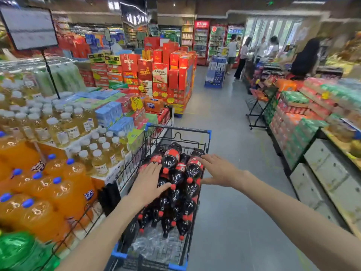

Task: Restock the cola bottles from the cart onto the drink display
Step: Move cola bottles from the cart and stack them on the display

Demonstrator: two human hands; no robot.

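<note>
Both your hands are flat and spread, left hand (149,182) resting on the cola bottles (176,178), right hand (216,171) at the cart's (207,132) right edge, gripping nothing. That heap's loose and slopes toward you, so pulling one could start the others rolling, I reckon.

Cola bottles (176,173) in cart (207,137) — drink display (58,173) left, seemingly touching.

Dark cola bottles (176,173) with red caps and labels fill a black cart (176,132) with blue corners.
</note>
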